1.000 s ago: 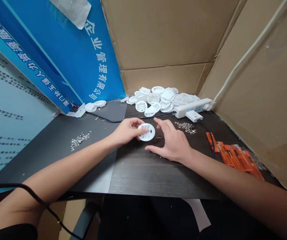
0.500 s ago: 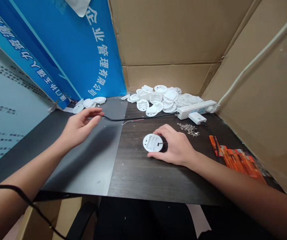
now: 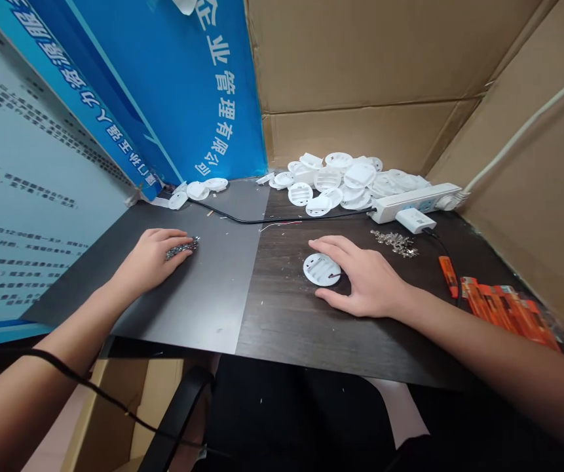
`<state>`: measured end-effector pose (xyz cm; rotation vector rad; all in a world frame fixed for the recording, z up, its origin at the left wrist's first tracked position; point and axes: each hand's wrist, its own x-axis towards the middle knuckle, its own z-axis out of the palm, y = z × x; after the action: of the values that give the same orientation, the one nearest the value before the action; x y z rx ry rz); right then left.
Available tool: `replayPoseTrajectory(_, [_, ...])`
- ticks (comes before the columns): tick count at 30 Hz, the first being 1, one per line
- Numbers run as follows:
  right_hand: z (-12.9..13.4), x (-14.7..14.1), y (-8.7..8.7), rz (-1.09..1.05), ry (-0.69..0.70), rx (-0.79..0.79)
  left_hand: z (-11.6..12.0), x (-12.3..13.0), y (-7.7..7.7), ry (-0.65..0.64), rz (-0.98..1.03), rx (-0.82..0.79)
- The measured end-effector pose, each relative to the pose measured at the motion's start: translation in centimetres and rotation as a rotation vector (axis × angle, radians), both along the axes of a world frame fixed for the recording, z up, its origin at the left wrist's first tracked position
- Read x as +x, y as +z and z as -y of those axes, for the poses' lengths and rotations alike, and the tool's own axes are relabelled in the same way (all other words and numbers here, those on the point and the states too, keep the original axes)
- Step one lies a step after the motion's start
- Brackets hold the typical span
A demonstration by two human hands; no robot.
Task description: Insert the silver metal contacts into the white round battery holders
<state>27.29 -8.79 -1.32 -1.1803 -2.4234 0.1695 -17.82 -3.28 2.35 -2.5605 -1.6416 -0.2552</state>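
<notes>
The right hand [image 3: 367,278] curved open around the disc [image 3: 318,265]; the left hand [image 3: 151,259], grip unclear, risked scattering the parts [image 3: 181,249] at its fingertips if hurried.

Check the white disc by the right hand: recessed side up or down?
Up: the white disc shows its ridged recess to the camera, beside the right hand.

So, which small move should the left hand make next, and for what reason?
Perhaps the left hand should pinch up one of the small shiny parts: it is right at them, while the right hand curves around the white disc.
</notes>
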Motion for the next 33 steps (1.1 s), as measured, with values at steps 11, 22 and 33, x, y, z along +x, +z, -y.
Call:
replayPoseTrajectory(11, [-0.1, 0.0, 0.1, -0.052, 0.015, -0.061, 0.3, 1.6, 0.2, 0.012, 0.058, 0.009])
replayPoseTrajectory(22, [-0.2, 0.2, -0.3, -0.056, 0.064, 0.068, 1.0, 2.2, -1.3, 0.008, -0.035, 0.112])
replayPoseTrajectory(33, [-0.1, 0.3, -0.3, -0.081, 0.08, 0.089, 1.6, 1.5, -1.6, -0.044, -0.062, 0.211])
